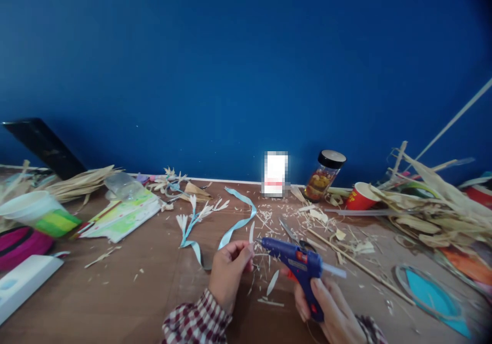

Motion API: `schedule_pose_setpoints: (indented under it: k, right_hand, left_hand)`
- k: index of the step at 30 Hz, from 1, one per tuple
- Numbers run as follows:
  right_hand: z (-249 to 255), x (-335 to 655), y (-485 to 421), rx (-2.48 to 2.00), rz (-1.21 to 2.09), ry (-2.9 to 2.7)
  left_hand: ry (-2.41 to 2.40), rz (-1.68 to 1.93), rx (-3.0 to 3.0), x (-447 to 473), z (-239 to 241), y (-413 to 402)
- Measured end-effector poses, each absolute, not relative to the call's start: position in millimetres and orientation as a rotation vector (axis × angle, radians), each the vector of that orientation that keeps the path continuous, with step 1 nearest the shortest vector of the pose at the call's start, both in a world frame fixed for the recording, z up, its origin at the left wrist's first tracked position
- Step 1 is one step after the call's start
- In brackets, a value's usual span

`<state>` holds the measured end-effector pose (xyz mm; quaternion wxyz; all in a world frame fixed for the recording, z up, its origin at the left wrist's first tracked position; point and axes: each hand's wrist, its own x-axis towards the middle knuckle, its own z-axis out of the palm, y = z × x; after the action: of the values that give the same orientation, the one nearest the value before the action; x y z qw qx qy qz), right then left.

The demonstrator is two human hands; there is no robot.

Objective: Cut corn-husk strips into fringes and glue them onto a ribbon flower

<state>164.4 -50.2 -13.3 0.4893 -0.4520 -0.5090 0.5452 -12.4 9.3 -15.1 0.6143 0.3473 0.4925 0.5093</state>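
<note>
My left hand (232, 269) pinches a small pale strip of husk, cut like a petal (251, 233), upright between thumb and fingers. In my right hand (330, 303) is a blue glue gun (292, 256), with a clear glue stick poking out of its back. The gun's nozzle points left and is close to the petal; whether they touch I cannot tell. Left of my hands lies a spray of pale husk flowers (192, 221) on stems wrapped in light blue ribbon (242, 222). A loose petal (272, 282) rests on the table between my hands.
Scissors (288, 229) lie behind the gun among husk scraps. A lidded jar (325, 176) and a red paper cup (361, 196) stand at the back right, near piled dry husks (430, 200). At left are a plastic cup (38, 213), a pink pouch (23, 246) and a white box-like object (28, 282).
</note>
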Motion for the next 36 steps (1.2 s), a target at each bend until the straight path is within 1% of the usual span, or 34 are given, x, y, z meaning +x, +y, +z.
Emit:
schedule_pose_setpoints:
  k: [6, 12, 15, 19, 28, 36]
  right_hand:
    - [-16.3, 163.3, -51.5, -1.098, 1.377, -1.154]
    - [-3.2, 158.7, -42.9, -0.860, 1.719, -0.722]
    - [3.3, 157.0, -40.7, -0.817, 1.806, -0.619]
    - [2.8, 156.6, -43.0, -0.931, 1.721, -0.673]
    - [-3.7, 163.6, -48.2, -1.249, 1.421, -1.139]
    - [-4.6, 167.0, -48.3, -1.282, 1.349, -1.304]
  left_hand:
    - [1.186, 1.151, 0.806, -12.0, -12.2, 8.1]
    - [1.152, 1.178, 0.688, -10.8, -11.1, 5.9]
    - [1.129, 1.167, 0.657, -10.2, -11.8, 5.6]
    - [1.127, 1.163, 0.673, -10.2, -12.4, 6.2]
    - [1.166, 1.175, 0.771, -11.7, -12.7, 5.5]
    - [1.196, 1.185, 0.836, -11.4, -12.3, 5.6]
